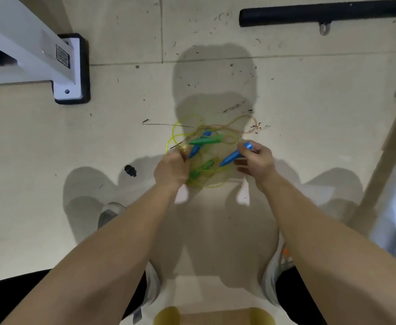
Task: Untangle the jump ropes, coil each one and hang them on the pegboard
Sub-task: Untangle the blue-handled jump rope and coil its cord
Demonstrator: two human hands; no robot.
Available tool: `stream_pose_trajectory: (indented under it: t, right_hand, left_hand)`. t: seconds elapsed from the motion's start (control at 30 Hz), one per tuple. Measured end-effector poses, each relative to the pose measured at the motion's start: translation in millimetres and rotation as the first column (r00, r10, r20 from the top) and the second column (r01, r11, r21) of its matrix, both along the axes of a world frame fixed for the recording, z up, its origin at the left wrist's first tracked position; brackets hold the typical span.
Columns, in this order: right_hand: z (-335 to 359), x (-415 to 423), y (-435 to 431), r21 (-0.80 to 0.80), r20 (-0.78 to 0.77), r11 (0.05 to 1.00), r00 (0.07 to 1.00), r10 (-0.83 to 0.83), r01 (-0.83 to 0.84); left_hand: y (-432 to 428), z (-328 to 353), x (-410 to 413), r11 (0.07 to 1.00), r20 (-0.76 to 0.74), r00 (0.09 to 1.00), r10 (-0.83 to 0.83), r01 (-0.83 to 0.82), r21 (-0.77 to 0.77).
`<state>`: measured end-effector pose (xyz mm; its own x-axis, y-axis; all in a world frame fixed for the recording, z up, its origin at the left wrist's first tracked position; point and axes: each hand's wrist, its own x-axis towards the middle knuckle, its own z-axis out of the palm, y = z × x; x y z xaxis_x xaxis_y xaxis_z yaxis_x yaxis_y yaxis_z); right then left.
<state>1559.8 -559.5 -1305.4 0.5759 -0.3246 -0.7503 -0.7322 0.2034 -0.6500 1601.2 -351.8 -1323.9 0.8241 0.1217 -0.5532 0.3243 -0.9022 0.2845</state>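
A tangle of jump ropes [204, 146] hangs between my hands above the floor, thin yellow-green and pale amber cords looped together. My right hand [258, 163] grips a blue handle [233, 156] that points down and left. My left hand [172, 168] holds a bunch of the cords at the tangle's left side. A green handle [207, 140] lies across the top of the tangle, a second blue handle [198, 146] sits just under it, and another green handle [201, 168] hangs lower. No pegboard is in view.
A white metal frame post with a black-edged foot plate [71, 71] stands at the upper left. A black padded bar [321, 14] lies on the floor at the upper right. A wooden beam [384, 160] slants along the right edge. My shoes [110, 213] stand below on the scuffed tile floor.
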Motion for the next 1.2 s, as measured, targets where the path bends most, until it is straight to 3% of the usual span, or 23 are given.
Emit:
stream_pose_trajectory:
  t: [0.07, 0.13, 0.2, 0.3, 0.4, 0.53, 0.63, 0.67, 0.73, 0.8, 0.83, 0.93, 1.03, 1.1, 1.2]
  right_hand:
    - [17, 1, -10, 0.027, 0.012, 0.997, 0.998, -0.066, 0.066]
    - [37, 4, -14, 0.051, 0.036, 0.997, 0.997, -0.066, 0.064]
    - [62, 10, -13, 0.065, 0.068, 0.997, 0.997, -0.041, 0.037]
    - [111, 21, -2, 0.111, 0.174, 0.993, 0.985, 0.023, -0.043]
    - [168, 34, 8, 0.125, 0.314, 0.988, 0.948, 0.047, -0.091]
    - [237, 50, 8, 0.182, 0.318, 0.976, 0.933, -0.17, 0.116]
    - [278, 48, 1, 0.254, 0.302, 0.947, 0.914, -0.272, 0.198]
    - [288, 45, -2, 0.18, 0.319, 0.966, 0.918, -0.237, 0.187]
    - [301, 35, -6, -0.128, 0.354, 0.988, 0.935, -0.034, 0.085]
    - [307, 22, -8, -0.389, 0.317, 0.916, 0.919, 0.234, -0.099]
    - [307, 15, -7, -0.426, 0.282, 0.884, 0.9, 0.332, -0.193]
    - [306, -4, -4, -0.299, 0.272, 0.871, 0.841, 0.468, -0.389]
    - [309, -16, 5, -0.012, 0.414, 0.931, 0.845, 0.337, -0.366]
    - [316, -20, 11, 0.185, 0.483, 0.899, 0.834, 0.268, -0.396]
    - [331, -23, 22, 0.175, 0.496, 0.827, 0.773, 0.395, -0.534]
  left_hand:
    - [5, 8, 0, 0.991, -0.03, 0.993, 0.117, -0.119, -0.066]
    - [3, 25, 0, 0.984, 0.03, 0.99, 0.137, -0.133, -0.118]
    - [-6, 47, -3, 0.969, 0.131, 0.991, 0.034, 0.0, -0.248]
    - [-29, 81, -4, 0.871, 0.175, 0.961, -0.212, 0.267, -0.413]
    - [-49, 116, -3, 0.801, 0.171, 0.962, -0.215, 0.274, -0.533]
    - [-43, 157, -6, 0.802, 0.136, 0.979, -0.154, 0.204, -0.561]
    - [-19, 183, -9, 0.859, 0.13, 0.976, -0.174, 0.215, -0.464]
    - [-11, 192, -8, 0.878, 0.125, 0.974, -0.187, 0.223, -0.424]
    - [0, 215, -6, 0.877, 0.13, 0.975, -0.178, 0.217, -0.429]
    - [-1, 250, -2, 0.831, 0.14, 0.978, -0.155, 0.205, -0.517]
    - [-5, 270, 0, 0.796, 0.129, 0.983, -0.131, 0.182, -0.577]
    - [-19, 330, 6, 0.664, 0.065, 0.989, -0.13, 0.136, -0.735]
    - [-27, 377, 12, 0.615, 0.055, 0.986, -0.156, 0.141, -0.776]
    - [-32, 399, 12, 0.593, 0.057, 0.987, -0.149, 0.136, -0.793]
    - [-38, 419, 7, 0.56, 0.11, 0.985, -0.136, 0.168, -0.811]
